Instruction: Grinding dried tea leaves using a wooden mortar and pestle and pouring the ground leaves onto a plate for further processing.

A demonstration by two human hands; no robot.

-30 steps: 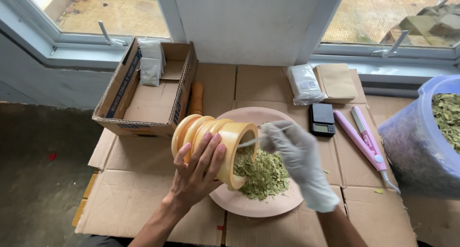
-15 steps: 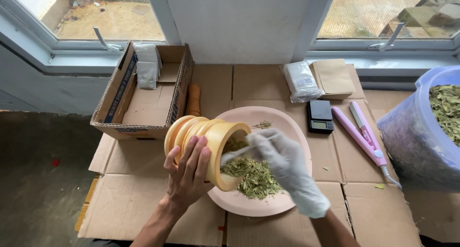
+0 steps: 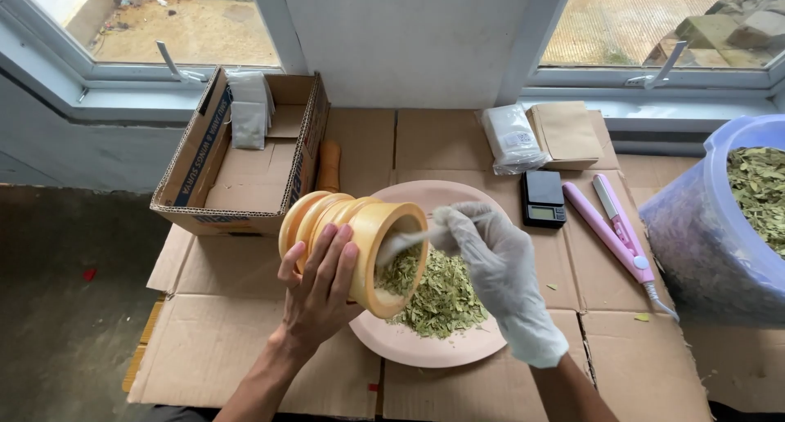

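Note:
My bare left hand (image 3: 320, 285) grips a yellow wooden mortar (image 3: 360, 246), tipped on its side with its mouth over a pink plate (image 3: 425, 348). My right hand (image 3: 491, 258), in a white glove, holds a thin white spoon (image 3: 405, 240) whose tip reaches into the mortar's mouth. A heap of crushed green leaves (image 3: 437, 295) lies on the plate below the mortar.
Flattened cardboard (image 3: 245, 340) covers the floor. An open cardboard box (image 3: 245, 156) with white sachets stands at back left, a wooden pestle (image 3: 329, 165) beside it. A small black scale (image 3: 543, 199), pink sealer (image 3: 609, 226), packets (image 3: 540, 136) and a leaf-filled plastic tub (image 3: 728, 217) lie right.
The spoon has kept scraping inside the mortar, and more leaves have dropped onto the plate. My left hand still holds the mortar tilted; the view shifted slightly.

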